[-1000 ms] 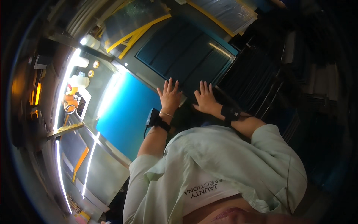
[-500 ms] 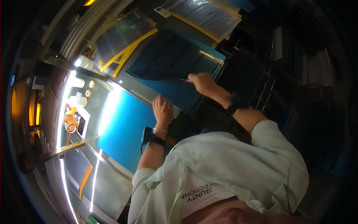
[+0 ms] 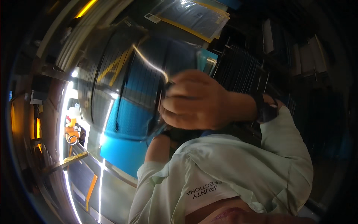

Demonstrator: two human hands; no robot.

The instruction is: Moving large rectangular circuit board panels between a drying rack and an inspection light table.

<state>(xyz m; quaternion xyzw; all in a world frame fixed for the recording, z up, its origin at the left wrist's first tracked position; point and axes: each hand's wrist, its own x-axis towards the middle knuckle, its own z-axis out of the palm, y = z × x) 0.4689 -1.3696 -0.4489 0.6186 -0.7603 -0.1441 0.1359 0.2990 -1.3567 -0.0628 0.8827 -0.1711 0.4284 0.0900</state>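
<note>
A large see-through film sheet (image 3: 128,80) with dark lines across it is lifted close in front of me, curving over the table. My right hand (image 3: 197,100) grips its near right edge, fingers curled, slightly blurred. My left forearm (image 3: 157,148) reaches up beneath the near edge of the sheet. The left hand itself is hidden behind the film and my right hand. Below and through the film shows a bright blue sheet (image 3: 123,153) lying on the lit table. At the film's far right, a strip of another blue sheet (image 3: 205,59) shows.
Film sheets with yellow borders (image 3: 194,16) lie at the back, with a small white device (image 3: 152,18) beside them. Dark rack shelves (image 3: 238,67) stand on the right. Light tubes and an orange tape dispenser-like object (image 3: 72,136) are at the left.
The film sheet has come up off the blue stack and swung left toward me. My right hand has moved nearer and left with it. My left hand has gone out of sight behind it.
</note>
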